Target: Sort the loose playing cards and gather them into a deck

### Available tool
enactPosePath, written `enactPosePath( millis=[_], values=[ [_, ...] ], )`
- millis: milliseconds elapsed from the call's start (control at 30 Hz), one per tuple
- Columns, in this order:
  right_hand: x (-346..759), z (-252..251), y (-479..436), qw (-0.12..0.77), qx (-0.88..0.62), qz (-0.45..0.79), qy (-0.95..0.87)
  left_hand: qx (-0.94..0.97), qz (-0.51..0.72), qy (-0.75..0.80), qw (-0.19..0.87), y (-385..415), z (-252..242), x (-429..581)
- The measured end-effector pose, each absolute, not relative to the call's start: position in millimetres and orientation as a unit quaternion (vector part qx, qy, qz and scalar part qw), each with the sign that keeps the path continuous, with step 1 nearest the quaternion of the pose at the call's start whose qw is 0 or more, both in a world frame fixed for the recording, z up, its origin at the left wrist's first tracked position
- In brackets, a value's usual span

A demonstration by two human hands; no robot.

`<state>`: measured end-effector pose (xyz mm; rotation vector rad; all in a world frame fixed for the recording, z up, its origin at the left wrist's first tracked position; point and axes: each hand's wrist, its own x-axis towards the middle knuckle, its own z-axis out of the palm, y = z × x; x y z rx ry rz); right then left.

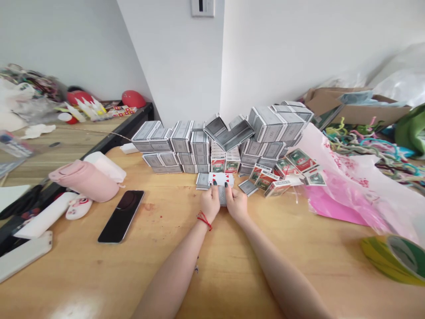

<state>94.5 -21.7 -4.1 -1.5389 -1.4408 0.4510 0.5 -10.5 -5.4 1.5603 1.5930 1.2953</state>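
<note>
Where the card structure [159, 142] fills the back of the table [172, 274], the work sits just in front of its middle: a grey-backed card [223, 196] is between the left hand [210, 201] and the right hand [236, 201]. Both hands' fingers seem clamped on its side edges, the thumbs on top and apart from each other; how the remaining fingers lie underneath cannot be told. Beyond the thumbs, nearer the structure, a white card face with red hearts [221, 177] shows; whether it is held too is unclear.

Judging by the box-like grey units in the structure, the step in hand looks like folding or shaping cards into another such piece. The next move would call for even pressure from both thumbs, keeping the edges square and the knuckles clear of the structure. Loose grey cards [248, 188] lie before it, with printed card boxes [265, 178] at its right front.
</note>
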Motion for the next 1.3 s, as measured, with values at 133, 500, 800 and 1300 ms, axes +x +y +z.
enactPosePath(
  millis=[133,500,800,1300],
  values=[
    [93.8,-4.9,-23.3,0.49,-0.615,0.243,-0.568,0.585,0.475,0.609,0.248,-10.2,-2.7,1.6],
    [98.1,-6.1,-11.8,0.535,-0.6,0.369,-0.466,0.562,0.515,0.578,0.291,-20.6,5.4,3.3],
    [112.3,-8.2,-15.9,0.559,-0.611,0.317,-0.463,0.574,0.511,0.556,0.316,-16.8,-3.8,-4.7],
    [115.4,-7.7,-11.7,0.493,-0.614,0.093,-0.609,0.583,0.466,0.621,0.238,-5.5,3.3,-19.6]
  ],
)
